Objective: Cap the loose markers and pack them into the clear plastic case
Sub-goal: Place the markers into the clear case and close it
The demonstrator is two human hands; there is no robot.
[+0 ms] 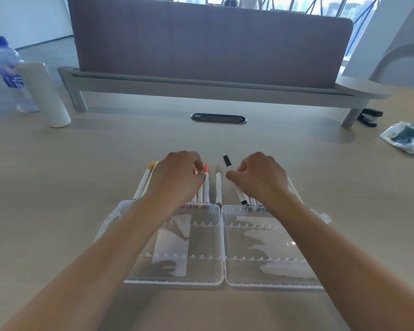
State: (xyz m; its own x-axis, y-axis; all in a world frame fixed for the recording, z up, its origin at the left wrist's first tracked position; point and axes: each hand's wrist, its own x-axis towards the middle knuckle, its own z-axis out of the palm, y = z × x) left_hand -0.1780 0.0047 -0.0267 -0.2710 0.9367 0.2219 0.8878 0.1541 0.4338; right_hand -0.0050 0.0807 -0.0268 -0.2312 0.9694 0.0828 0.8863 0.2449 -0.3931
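Note:
A clear plastic case [221,244] lies open flat on the table, both halves showing ridged slots and no markers inside. Just beyond its far edge lies a row of several white-barrelled markers. My left hand [177,175] hovers over the left group, its fingers curled onto a red-capped marker [206,185]. A brown-capped marker [218,185] lies alone in the middle. My right hand [258,175] pinches a black-capped marker [228,162] whose cap end points away from me; more markers lie under that hand.
A water bottle [6,68] and a white cylinder [46,94] stand at the far left. A grey desk divider [210,44] runs across the back, with a black cable grommet [218,118] before it. A crumpled plastic bag [406,137] lies at the right.

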